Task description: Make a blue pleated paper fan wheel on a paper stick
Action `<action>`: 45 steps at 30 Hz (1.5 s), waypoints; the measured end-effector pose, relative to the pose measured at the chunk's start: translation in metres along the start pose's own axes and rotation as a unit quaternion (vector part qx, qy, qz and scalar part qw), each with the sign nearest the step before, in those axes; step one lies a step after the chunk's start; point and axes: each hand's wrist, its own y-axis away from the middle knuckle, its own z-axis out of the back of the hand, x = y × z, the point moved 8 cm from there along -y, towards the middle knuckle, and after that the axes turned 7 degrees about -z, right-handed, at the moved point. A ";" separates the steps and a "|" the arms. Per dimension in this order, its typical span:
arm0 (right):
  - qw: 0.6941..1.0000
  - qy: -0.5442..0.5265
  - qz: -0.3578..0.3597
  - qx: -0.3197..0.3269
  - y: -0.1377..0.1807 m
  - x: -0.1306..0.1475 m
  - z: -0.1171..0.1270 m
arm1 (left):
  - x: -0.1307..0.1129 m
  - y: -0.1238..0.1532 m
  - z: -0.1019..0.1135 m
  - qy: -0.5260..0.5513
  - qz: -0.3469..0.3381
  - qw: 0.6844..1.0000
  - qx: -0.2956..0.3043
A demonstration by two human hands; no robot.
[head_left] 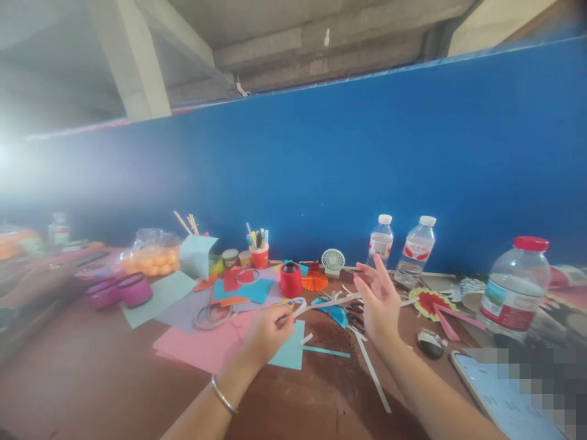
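Observation:
My left hand (268, 333), with a bangle on its wrist, is pinched shut on one end of a long white paper strip (330, 302). The strip runs right toward my right hand (380, 299), which is raised with fingers spread and open, its palm touching or just beside the strip's far end. Both hands hover over a brown table (92, 379) above coloured paper sheets: pink (202, 348), light blue (291, 354). A red spool (290, 281) and an orange paper fan (315, 282) stand just behind the hands.
Loose white strips (371, 373) lie near my right forearm. Two small water bottles (381, 241) and a big one (516, 287) stand right, a phone (499, 397) at the front right. A red pen cup (259, 253), a small fan (332, 261), tape rolls (211, 316), magenta tubs (120, 290) fill the back.

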 end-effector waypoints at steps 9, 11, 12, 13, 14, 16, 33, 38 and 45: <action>0.863 0.280 0.236 0.348 0.066 0.019 -0.085 | -0.014 0.002 -0.001 -0.036 -0.048 0.998 0.022; 0.860 0.286 0.215 0.364 0.066 0.011 -0.087 | -0.016 0.002 -0.002 -0.059 -0.064 0.996 0.026; 0.867 0.282 0.194 0.362 0.064 0.007 -0.085 | -0.017 0.002 -0.003 -0.070 -0.072 0.995 0.029; 0.875 0.275 0.172 0.360 0.061 0.003 -0.083 | -0.017 0.002 -0.004 -0.078 -0.078 0.993 0.033; 0.881 0.267 0.153 0.358 0.058 -0.001 -0.082 | -0.018 0.002 -0.004 -0.081 -0.082 0.993 0.035; 0.889 0.255 0.126 0.358 0.053 -0.005 -0.079 | -0.019 0.001 -0.005 -0.072 -0.087 0.993 0.038; 0.888 0.171 -0.170 0.393 0.052 -0.026 -0.077 | -0.014 0.003 -0.011 0.065 0.002 0.996 0.057; 0.894 0.213 -0.089 0.384 0.053 -0.020 -0.079 | -0.017 0.002 -0.010 0.014 0.012 0.998 0.057; 0.873 0.267 0.071 0.402 0.057 -0.003 -0.084 | -0.021 0.002 -0.013 0.025 -0.021 0.999 0.037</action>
